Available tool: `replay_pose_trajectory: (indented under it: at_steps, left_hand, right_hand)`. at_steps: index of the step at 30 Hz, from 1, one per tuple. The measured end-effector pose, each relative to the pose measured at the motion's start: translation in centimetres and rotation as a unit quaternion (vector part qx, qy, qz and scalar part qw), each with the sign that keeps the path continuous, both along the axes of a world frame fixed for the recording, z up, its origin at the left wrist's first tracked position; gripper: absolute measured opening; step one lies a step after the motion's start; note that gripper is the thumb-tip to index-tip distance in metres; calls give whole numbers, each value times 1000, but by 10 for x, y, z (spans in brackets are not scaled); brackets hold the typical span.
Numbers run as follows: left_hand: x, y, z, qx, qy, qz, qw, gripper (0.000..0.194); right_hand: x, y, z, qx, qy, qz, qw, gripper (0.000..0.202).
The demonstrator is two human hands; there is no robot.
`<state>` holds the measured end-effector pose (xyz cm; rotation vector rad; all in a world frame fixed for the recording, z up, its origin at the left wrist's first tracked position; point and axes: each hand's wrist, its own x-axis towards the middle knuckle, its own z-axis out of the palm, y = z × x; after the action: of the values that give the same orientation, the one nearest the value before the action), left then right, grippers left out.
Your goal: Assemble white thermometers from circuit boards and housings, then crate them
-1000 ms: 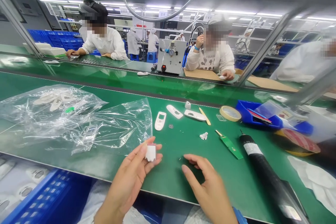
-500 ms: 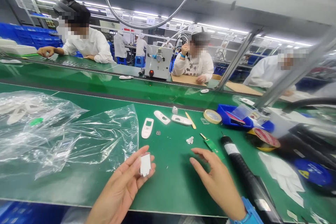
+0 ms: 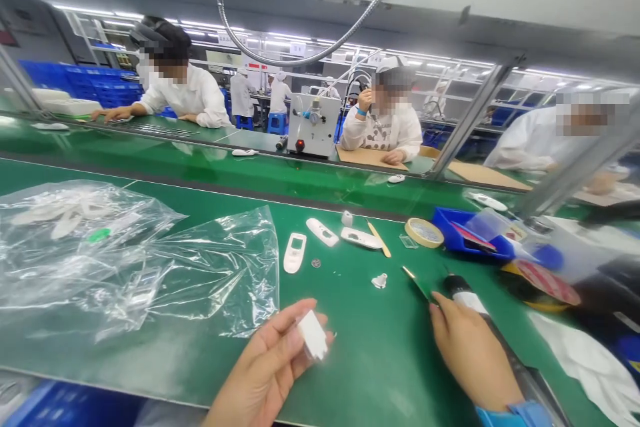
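My left hand (image 3: 280, 353) is closed on a small white rectangular part (image 3: 313, 335) with a notched lower edge, held up above the green table between thumb and fingers. To the right, my right hand (image 3: 473, 347) pinches the near end of a narrow green circuit board (image 3: 419, 284), which is tilted with its metal tip pointing away from me. Beside that hand lies a black electric screwdriver (image 3: 467, 297), partly hidden by it. Ahead are a white casing with a window (image 3: 295, 253), a second white casing (image 3: 323, 231), a white device shell (image 3: 360, 237) and a small white piece (image 3: 379, 281).
A clear plastic bag (image 3: 215, 273) with white parts covers the left of the table. Toward the right are a yellow stick (image 3: 379, 239), a tape roll (image 3: 424, 232) and a blue bin (image 3: 465, 240). Co-workers (image 3: 383, 123) sit across the bench.
My right hand has moved right and taken hold of the green circuit board, which was lying on the table. The white part in my left hand has turned. The whole view has shifted.
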<state>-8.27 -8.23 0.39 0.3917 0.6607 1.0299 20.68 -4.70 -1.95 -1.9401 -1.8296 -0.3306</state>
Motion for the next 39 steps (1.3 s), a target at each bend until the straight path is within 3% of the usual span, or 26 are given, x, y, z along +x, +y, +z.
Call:
replay_pose_trajectory:
  at_steps: [6,9,11,15,20,24,27,31,39]
  left_hand:
    - [2,-1,-3,39,-6,2,999,29]
    - [2,-1,-3,49,-5,7,999,29]
    - [3,-2,-3,51,-3,10,999,30]
    - [8,-4,-3,62,2,7,998,31]
    - [13,-7,-1,93,0,11,996,30]
    - [12,-9,0,112,5,16,994,29]
    - [11,-9,-1,114,12,22,993,29]
    - [12,-8,-2,110,13,18,994,30]
    - [12,-9,1,101,7,19,995,29]
  right_hand:
    - [-4,-5,9,30,33,-53,998,33]
    - [-14,-17,23,37,208,-112,971,33]
    - [-26,-29,32,21,393,-104,913,36]
    - [-64,-52,42,-98,625,68,771,42]
    - [-107,-62,38,-241,734,178,610,32]
    - [-121,-59,37,-274,770,200,541,35]
    - [-124,-59,38,-286,780,193,522,35]
    - [-127,-61,40,-267,789,167,528,37]
    - [-126,-59,41,-292,781,178,523,43]
